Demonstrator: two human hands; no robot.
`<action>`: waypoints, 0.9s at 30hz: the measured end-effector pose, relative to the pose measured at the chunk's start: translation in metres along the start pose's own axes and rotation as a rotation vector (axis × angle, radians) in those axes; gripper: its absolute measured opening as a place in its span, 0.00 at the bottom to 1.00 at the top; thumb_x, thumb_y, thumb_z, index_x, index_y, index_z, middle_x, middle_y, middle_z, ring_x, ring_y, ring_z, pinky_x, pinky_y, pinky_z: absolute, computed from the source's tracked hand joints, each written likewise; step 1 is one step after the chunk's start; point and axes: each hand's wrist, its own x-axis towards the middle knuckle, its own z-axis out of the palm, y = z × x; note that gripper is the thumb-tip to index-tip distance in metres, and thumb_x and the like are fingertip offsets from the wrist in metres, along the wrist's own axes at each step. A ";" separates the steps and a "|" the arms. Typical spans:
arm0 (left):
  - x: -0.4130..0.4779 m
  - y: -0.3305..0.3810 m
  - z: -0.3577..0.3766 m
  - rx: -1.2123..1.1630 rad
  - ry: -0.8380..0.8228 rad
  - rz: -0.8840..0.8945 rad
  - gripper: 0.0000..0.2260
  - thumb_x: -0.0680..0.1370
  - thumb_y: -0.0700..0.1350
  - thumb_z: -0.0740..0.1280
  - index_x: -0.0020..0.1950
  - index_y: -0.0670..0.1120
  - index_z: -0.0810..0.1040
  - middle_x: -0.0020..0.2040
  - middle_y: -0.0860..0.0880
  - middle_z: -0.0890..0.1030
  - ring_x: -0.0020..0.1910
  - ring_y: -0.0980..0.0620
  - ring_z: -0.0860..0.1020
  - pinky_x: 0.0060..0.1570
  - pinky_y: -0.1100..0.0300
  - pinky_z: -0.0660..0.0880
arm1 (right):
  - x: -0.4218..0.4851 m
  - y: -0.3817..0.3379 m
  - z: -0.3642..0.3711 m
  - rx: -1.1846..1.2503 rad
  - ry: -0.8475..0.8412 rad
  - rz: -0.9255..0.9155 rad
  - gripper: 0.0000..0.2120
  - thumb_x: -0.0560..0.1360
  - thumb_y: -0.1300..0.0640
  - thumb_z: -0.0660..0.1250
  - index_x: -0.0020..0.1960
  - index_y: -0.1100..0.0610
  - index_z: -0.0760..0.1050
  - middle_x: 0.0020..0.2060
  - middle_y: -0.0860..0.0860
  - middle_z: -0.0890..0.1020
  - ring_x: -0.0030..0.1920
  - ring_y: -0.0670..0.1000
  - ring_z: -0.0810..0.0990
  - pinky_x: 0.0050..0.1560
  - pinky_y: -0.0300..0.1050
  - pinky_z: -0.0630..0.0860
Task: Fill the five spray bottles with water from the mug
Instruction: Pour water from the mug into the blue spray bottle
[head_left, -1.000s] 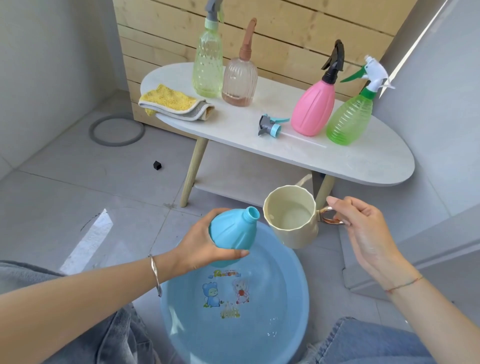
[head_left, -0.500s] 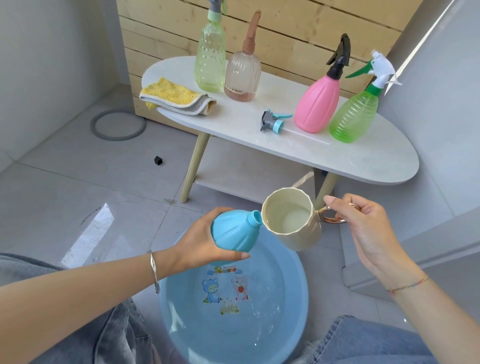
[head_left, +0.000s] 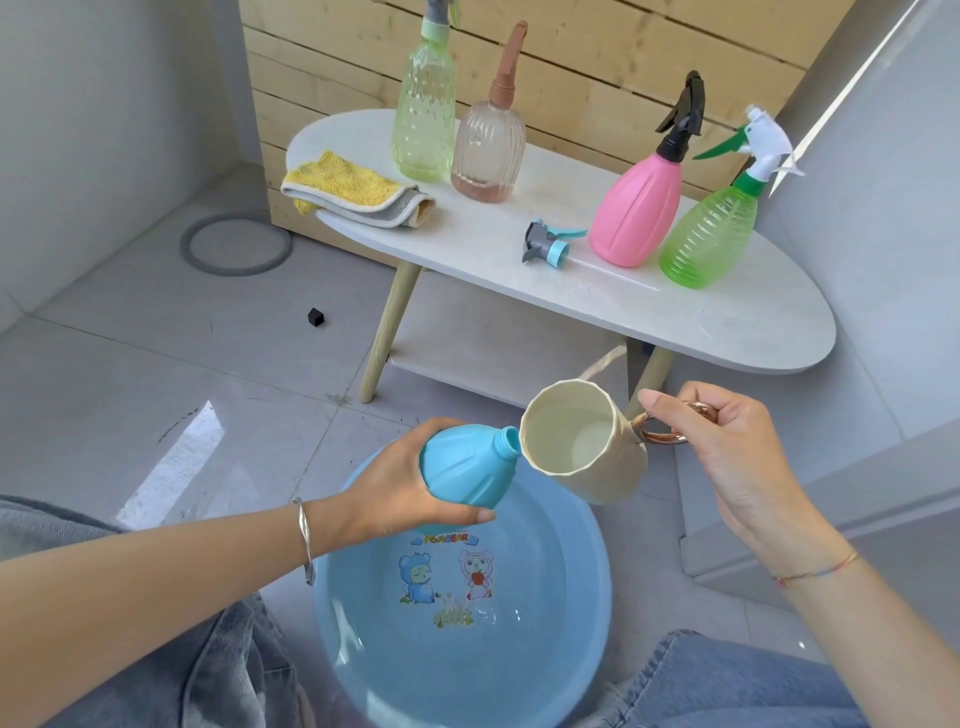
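- Five bottles were in view. Four stood capped on the white table (head_left: 727, 322): the pale green bottle (head_left: 423, 119) and the clear ribbed bottle (head_left: 488, 145) at the back, and the pink bottle (head_left: 636, 208) and the bright green bottle (head_left: 709, 234) toward the right. The fifth, the blue bottle (head_left: 467, 467), was held uncapped above the basin (head_left: 587, 587).
- The left hand (head_left: 395, 483) was wrapped round the blue bottle's belly, thumb along the near side and fingers curled behind. The bottle was tilted so that its neck pointed at the mug (head_left: 582, 447).
- The right hand (head_left: 727, 457) pinched the mug's copper-coloured ring handle (head_left: 670, 441) between the thumb and curled fingers. The mug was tipped toward the bottle with a little water pooled low inside. Its lip sat at the bottle's mouth, but whether they touched could not be told.
- The blue bottle looked like thin, light plastic that would grow heavier as it filled. Its ribbed, widest part seemed the surest place to hold, with a firm but not crushing grip, since wet plastic would likely turn slippery.
- The mug looked stiff, and its small handle gave little leverage. With a wide lip against a narrow neck, spills seemed likely, and the basin below would catch them.
- A loose spray head (head_left: 548, 244) lay on the table just beside the pink bottle.
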 end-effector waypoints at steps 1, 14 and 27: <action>0.000 0.000 0.000 0.003 -0.002 -0.001 0.39 0.54 0.65 0.79 0.62 0.61 0.70 0.55 0.59 0.78 0.53 0.60 0.79 0.48 0.66 0.78 | 0.000 0.000 0.000 -0.001 -0.006 0.002 0.20 0.73 0.62 0.70 0.27 0.60 0.64 0.18 0.42 0.69 0.25 0.40 0.69 0.33 0.29 0.65; -0.001 -0.006 0.002 0.042 -0.005 -0.013 0.42 0.53 0.66 0.79 0.63 0.60 0.70 0.56 0.59 0.78 0.55 0.59 0.78 0.53 0.61 0.78 | -0.001 -0.002 0.001 -0.044 0.008 0.019 0.19 0.71 0.59 0.73 0.28 0.63 0.68 0.31 0.66 0.78 0.36 0.53 0.76 0.43 0.44 0.69; -0.002 -0.008 0.004 0.045 -0.010 -0.016 0.40 0.53 0.66 0.79 0.62 0.60 0.71 0.55 0.60 0.79 0.54 0.60 0.78 0.53 0.60 0.78 | -0.005 -0.008 0.002 -0.093 -0.006 -0.001 0.20 0.71 0.58 0.74 0.30 0.66 0.68 0.32 0.69 0.75 0.35 0.53 0.71 0.41 0.45 0.65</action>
